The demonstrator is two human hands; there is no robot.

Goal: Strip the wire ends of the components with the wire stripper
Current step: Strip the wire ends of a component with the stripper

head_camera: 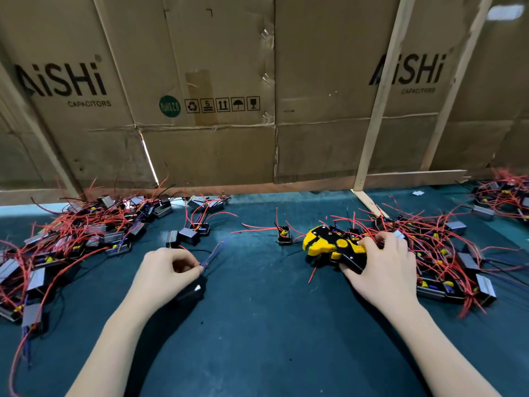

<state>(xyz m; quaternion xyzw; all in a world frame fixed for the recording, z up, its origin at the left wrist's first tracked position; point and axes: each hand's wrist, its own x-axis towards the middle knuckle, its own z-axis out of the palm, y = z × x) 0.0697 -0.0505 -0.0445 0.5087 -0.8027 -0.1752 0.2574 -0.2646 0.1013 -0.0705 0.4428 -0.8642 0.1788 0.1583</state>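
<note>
Head view is showing the wire stripper (pixel 333 247), yellow and black, lying right of centre on the surface (pixel 257 325) with its head pointing toward the middle of the frame. The right hand (pixel 383 267) is wrapping its fingers around the stripper's handles, gripping them. Left of centre, the left hand (pixel 169 270) is pinching a thin bundle of wires (pixel 213 253) that is blurring as it angles up and right; a dark component (pixel 191 290) is hanging just below that hand, though the blur is hiding exactly how it is being held. One small component (pixel 284 235) is sitting alone between the hands, near the stripper's head. A large tangle of components with red wires (pixel 71 239) is spreading across the left edge, another tangle (pixel 446 253) is lying just beside and partly under the right hand, and a third (pixel 503 196) is sitting at the far right. Flattened cardboard boxes (pixel 214 90) are standing as a wall behind. To strip cleanly, the person is probably needing to lift the tool clear of the loose wires, hold the pinched ends straight and together, and seat them squarely in the jaws before squeezing.
</note>
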